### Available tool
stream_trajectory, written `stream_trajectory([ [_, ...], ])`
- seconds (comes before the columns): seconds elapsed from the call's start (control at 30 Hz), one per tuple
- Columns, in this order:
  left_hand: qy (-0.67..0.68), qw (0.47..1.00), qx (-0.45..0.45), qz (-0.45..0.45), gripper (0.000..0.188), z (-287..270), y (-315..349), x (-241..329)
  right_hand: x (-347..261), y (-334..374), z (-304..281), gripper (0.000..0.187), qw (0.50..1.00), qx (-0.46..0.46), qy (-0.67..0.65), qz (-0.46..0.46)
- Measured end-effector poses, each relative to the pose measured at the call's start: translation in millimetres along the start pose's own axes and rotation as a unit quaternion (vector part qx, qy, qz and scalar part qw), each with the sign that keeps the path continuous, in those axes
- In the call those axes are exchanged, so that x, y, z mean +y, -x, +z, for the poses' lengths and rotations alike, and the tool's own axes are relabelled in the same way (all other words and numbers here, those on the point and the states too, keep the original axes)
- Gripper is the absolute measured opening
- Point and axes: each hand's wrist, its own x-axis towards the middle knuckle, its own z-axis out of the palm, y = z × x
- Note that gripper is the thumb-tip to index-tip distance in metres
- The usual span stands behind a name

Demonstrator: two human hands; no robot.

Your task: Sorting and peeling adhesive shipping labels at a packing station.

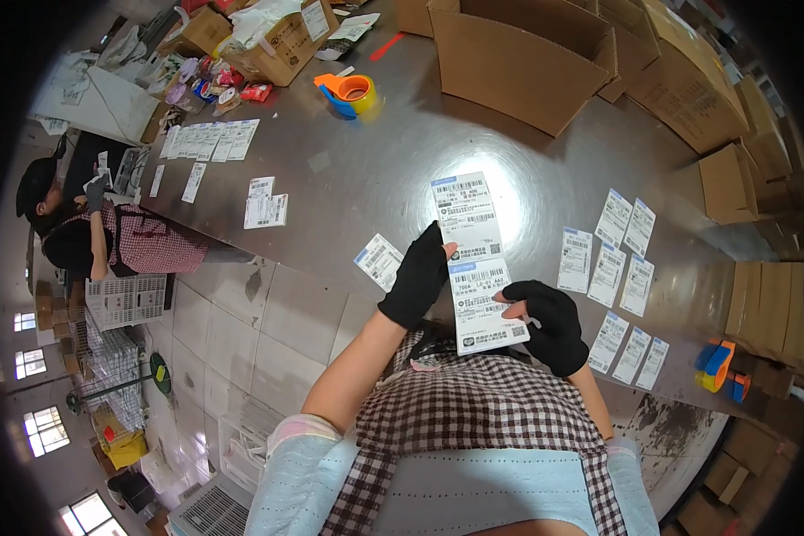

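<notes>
Both my hands wear black fingerless gloves. My left hand (418,276) is closed at the left edge of a white printed shipping label (470,214), its thumb on the paper. Just below, my right hand (549,323) pinches a second shipping label (487,335) by its right side, the thumb lying on its front. This label looks thick, perhaps a stack; the layers cannot be told apart. The two labels meet or overlap slightly in front of my checked apron. A loose label (380,262) lies by the table edge, left of my left hand.
Several labels lie in rows on the metal table (357,152), including a label (574,259) at the right. Tape dispensers (352,93) (715,364) sit at the far left and right edge. An open cardboard box (523,62) stands behind. A co-worker (107,223) is at the left.
</notes>
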Motion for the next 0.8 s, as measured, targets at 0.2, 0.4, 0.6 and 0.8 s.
stream_trajectory([
  [0.2, -0.074, 0.997, -0.022, -0.01, 0.045, -2, 16, -2, 0, -5, -2, 0.013, 0.997, 0.03, -0.009, 0.077],
  [0.4, -0.098, 0.992, -0.042, -0.064, 0.048, 23, 30, 10, 5, -18, 13, 0.017, 0.975, 0.101, -0.025, 0.194],
  [0.6, -0.117, 0.991, 0.011, -0.067, 0.039, 37, 33, 15, 18, -19, 23, 0.029, 0.949, 0.086, -0.14, 0.268],
  [0.8, 0.057, 0.995, 0.028, -0.074, 0.037, 15, 25, 15, 8, -11, 21, 0.033, 0.955, -0.005, -0.104, 0.279],
])
